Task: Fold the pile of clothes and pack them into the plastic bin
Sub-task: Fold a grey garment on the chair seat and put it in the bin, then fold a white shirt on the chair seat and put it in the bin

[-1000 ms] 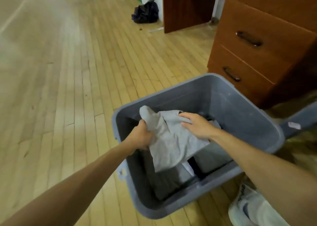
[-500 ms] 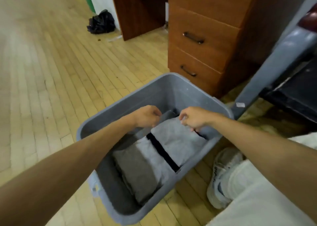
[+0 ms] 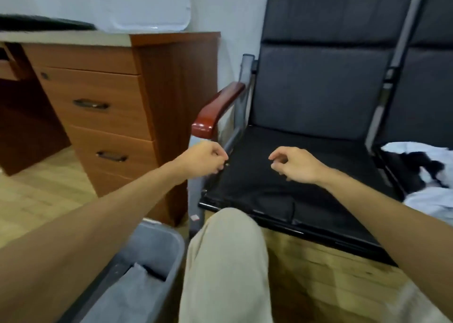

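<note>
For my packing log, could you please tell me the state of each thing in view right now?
left hand: loosely curled, holding nothing.
right hand: loosely curled, holding nothing.
plastic bin: uncovered, partly packed.
grey garment: folded, lying in the bin.
pile of clothes: unfolded, heaped at far right.
desk drawers: shut.

we have let go of the grey garment [image 3: 127, 298], now lying in the bin [image 3: 159, 246]. our left hand [image 3: 203, 159] and right hand [image 3: 297, 165] have come up out of it, empty, fingers loosely curled, above the black chair seat [image 3: 294, 197].
</note>
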Tool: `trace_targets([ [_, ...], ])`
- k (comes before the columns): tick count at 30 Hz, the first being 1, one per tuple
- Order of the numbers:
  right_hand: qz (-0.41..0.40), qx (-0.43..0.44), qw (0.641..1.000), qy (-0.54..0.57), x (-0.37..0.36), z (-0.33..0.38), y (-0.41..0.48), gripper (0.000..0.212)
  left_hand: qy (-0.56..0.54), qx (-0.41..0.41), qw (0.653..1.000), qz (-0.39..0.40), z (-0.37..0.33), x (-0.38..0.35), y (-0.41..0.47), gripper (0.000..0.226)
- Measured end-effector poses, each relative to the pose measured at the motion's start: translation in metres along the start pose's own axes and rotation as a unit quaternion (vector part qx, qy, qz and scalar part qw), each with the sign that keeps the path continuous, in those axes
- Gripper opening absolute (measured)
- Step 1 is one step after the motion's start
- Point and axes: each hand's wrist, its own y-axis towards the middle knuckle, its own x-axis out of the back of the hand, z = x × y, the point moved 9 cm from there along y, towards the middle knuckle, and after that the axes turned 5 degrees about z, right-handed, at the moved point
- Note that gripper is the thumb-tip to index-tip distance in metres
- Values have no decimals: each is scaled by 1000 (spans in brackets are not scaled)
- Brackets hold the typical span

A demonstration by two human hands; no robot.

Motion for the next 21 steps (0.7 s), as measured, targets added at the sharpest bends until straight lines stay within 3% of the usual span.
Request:
trace_targets([
  [11, -60, -195, 978, 47, 82, -208, -67, 27, 112, -122, 971, 171, -163, -160, 108, 13],
  [17, -134, -279, 949, 61, 103, -285, -101, 28, 117, -166, 942, 269, -216, -239, 144, 17],
  [21, -234, -320, 914, 84, 123, -330, -131, 26, 121, -189, 924, 308, -241, -292, 165, 24],
])
